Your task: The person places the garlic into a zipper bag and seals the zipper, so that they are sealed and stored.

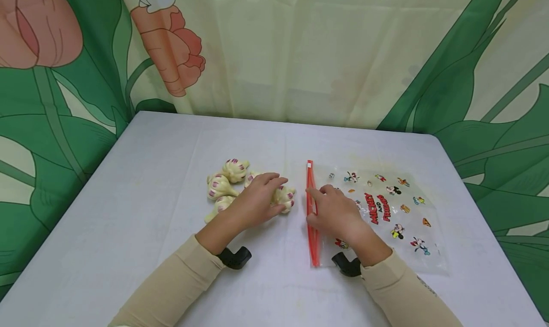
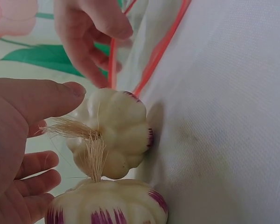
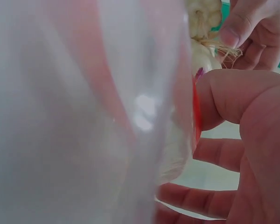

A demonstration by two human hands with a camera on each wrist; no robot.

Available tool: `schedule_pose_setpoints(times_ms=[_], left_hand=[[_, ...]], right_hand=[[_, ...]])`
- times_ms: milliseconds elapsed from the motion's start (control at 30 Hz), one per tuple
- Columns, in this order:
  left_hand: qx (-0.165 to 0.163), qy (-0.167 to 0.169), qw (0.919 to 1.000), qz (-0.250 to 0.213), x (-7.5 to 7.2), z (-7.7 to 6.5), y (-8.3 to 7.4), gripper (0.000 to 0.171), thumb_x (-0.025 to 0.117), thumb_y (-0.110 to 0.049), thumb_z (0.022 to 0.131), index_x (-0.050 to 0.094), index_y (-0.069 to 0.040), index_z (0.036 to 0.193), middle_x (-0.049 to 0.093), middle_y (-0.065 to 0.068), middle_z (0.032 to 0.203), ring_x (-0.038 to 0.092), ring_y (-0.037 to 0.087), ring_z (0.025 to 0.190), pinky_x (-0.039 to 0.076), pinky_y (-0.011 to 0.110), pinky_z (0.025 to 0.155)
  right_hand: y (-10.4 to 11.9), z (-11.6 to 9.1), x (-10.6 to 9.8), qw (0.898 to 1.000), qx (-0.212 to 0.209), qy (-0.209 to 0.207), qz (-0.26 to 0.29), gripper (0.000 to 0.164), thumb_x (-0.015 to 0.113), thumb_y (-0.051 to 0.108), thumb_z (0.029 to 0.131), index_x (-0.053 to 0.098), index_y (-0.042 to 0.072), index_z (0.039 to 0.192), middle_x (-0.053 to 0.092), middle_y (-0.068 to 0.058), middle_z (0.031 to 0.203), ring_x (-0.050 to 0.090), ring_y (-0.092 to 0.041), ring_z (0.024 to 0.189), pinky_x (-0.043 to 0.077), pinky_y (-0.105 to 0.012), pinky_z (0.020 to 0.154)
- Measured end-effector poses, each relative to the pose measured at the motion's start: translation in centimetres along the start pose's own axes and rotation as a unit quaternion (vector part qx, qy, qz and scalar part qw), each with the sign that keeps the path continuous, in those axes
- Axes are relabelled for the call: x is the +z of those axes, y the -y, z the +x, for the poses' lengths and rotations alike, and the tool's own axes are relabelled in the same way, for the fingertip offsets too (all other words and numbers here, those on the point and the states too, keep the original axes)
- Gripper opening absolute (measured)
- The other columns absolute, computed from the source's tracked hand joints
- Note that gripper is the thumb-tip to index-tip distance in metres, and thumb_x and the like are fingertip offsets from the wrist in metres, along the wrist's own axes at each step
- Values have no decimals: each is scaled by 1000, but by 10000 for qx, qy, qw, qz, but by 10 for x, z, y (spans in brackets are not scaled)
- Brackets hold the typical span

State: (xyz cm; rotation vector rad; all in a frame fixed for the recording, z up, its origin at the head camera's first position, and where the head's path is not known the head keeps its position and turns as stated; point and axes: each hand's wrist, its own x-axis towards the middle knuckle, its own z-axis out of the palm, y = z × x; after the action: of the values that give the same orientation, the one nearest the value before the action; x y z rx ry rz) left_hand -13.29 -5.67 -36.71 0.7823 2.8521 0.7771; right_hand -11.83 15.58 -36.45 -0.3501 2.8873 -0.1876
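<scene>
Over a cluster of garlic bulbs (image 1: 219,186) at mid-table, my left hand (image 1: 255,200) reaches with spread, slightly bent fingers. A bulb (image 2: 114,133) with stringy roots lies just beyond its thumb and fingers in the left wrist view; a purple-streaked one (image 2: 107,205) is nearer the camera. My right hand (image 1: 339,215) holds the red-edged mouth of a clear zip bag (image 1: 407,241) printed with cartoon figures. Thumb and fingers meet the red strip (image 3: 196,116) in the right wrist view, where hazy plastic covers the left side.
A white cloth covers the table (image 1: 171,141). Behind it hangs a curtain (image 1: 300,55) with large flowers and leaves. Black curved mounts (image 1: 235,258) stick out from both wrists near the tabletop.
</scene>
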Motion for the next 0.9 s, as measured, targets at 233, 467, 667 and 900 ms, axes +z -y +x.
schedule_pose_setpoints(times_ms=[233,467,667,900], left_hand=[[-14,0,10000,-1,-1,0,-1,61,78,-27,89,54,-10,142,47,15,147,41,31,137,40,43,109],[-10,41,10000,40,-1,0,0,62,78,-28,89,53,-10,143,46,15,147,41,31,137,38,44,110],[34,34,10000,60,1,0,2,61,78,-27,90,53,-10,143,46,15,148,40,30,138,37,43,111],[35,60,10000,58,1,1,1,62,77,-27,90,53,-10,144,45,14,148,39,30,139,37,43,111]], right_hand=[[-5,2,-2,9991,73,158,396,52,65,24,90,59,5,137,58,-19,129,59,-30,104,55,-46,80],[-10,-1,-4,9972,-44,-137,740,46,60,16,91,59,-3,133,58,-21,128,59,-32,107,52,-50,88],[-16,-4,-5,9929,-142,-460,1088,41,60,7,87,64,-2,127,59,-19,117,56,-27,94,54,-42,78],[-20,-7,-5,9900,-186,-570,1276,37,60,3,87,66,-1,123,57,-13,105,51,-24,87,49,-34,70]])
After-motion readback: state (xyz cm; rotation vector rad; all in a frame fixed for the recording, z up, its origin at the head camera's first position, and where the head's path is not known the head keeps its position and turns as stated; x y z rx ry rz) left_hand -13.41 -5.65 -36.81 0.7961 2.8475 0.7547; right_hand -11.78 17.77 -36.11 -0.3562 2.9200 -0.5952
